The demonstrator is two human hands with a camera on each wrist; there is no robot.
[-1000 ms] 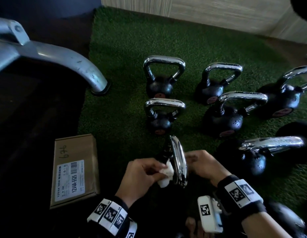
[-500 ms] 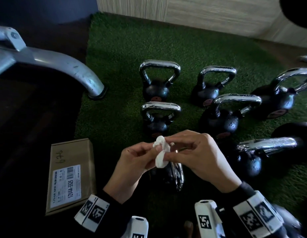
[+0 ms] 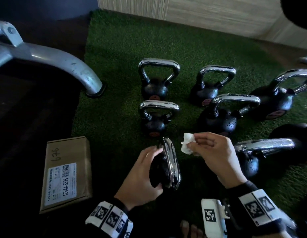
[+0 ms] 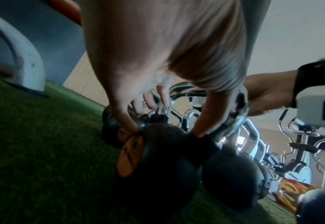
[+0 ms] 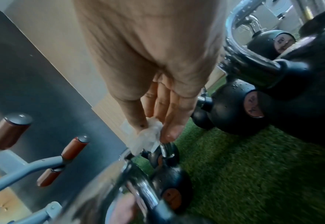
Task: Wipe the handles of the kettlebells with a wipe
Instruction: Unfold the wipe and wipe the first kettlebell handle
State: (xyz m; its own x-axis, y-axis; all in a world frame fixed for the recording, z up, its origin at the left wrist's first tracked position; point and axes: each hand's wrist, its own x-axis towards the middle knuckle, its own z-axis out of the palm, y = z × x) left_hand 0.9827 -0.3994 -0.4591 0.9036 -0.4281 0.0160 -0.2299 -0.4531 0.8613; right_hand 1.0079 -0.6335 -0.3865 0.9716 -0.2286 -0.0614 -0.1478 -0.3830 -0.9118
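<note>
The nearest kettlebell [image 3: 171, 166], black with a chrome handle, stands edge-on on the green turf [image 3: 115, 69]. My left hand [image 3: 149, 160] grips it from the left, with fingers and thumb curled round the ball below the handle [image 4: 165, 130]. My right hand [image 3: 194, 143] hovers just right of the handle and pinches a crumpled white wipe [image 3: 188, 143] between thumb and fingertips. In the right wrist view the wipe [image 5: 148, 136] hangs from the right hand [image 5: 155, 131] just above the chrome handle [image 5: 140, 192]. Wipe and handle look apart.
Several more wet kettlebells stand behind and to the right: one [image 3: 157, 115] directly behind, another [image 3: 262, 148] at right. A cardboard box [image 3: 66, 172] lies on the dark floor at left. A grey machine leg [image 3: 63, 60] ends at the turf's left edge.
The wipe passed from my left hand to my right hand. My left hand dropped onto the kettlebell, and the right hand carried the wipe off to the right.
</note>
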